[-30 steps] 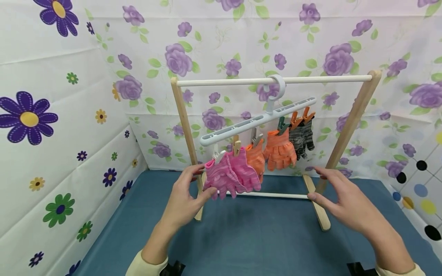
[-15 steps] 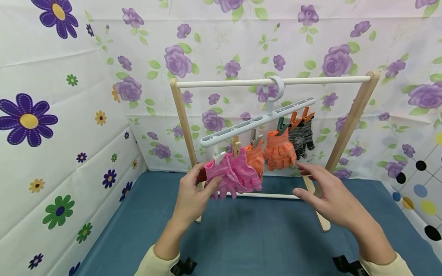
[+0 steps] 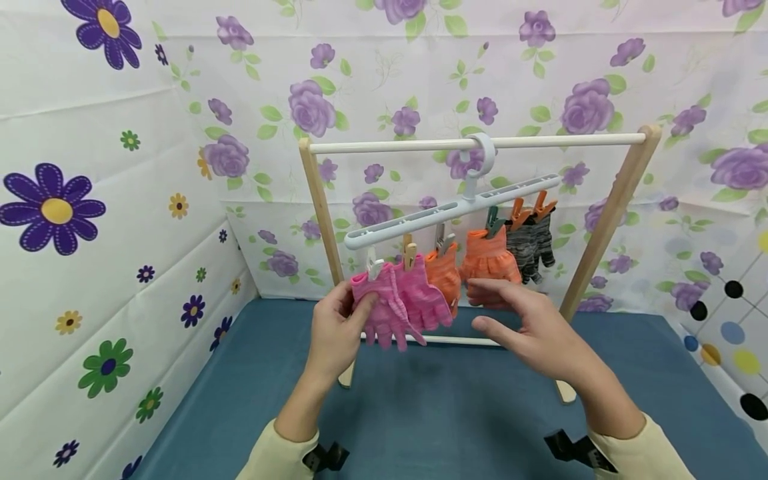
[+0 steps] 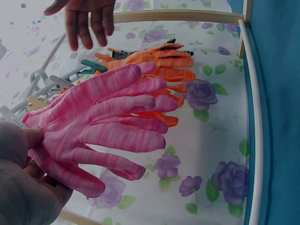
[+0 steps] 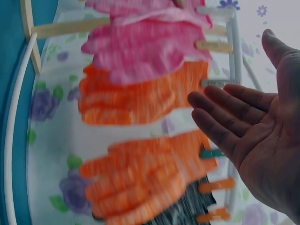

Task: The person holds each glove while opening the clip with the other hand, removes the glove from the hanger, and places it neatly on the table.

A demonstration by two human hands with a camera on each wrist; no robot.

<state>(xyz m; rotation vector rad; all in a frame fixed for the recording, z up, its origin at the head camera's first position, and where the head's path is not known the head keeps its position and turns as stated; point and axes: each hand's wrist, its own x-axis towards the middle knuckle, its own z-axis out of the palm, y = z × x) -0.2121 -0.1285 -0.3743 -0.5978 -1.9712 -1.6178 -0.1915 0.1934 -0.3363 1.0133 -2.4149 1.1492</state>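
The near pink knit glove (image 3: 384, 313) hangs at the front end of the white hanger (image 3: 414, 224), under a white clip (image 3: 375, 265), its fingers well above the blue bench (image 3: 420, 413). The left hand (image 3: 333, 333) pinches its cuff edge, the grip closed with thumb in front and fingers behind. The far pink knit glove (image 3: 423, 300) overlaps it on the right, beneath a wooden clothespin (image 3: 410, 256). Two orange gloves (image 3: 487, 259) and a grey-black pair (image 3: 529, 247) follow along the hanger. The right hand (image 3: 531, 327) has its grip spread and holds nothing; its fingers hide the lower orange fingers in the head view. A gap separates the orange gloves. The hanger hooks over the rack's top rod (image 3: 384, 146), between both posts. Compared with half a second ago, the right hand is further left, and the hanger's far end has swung slightly right.
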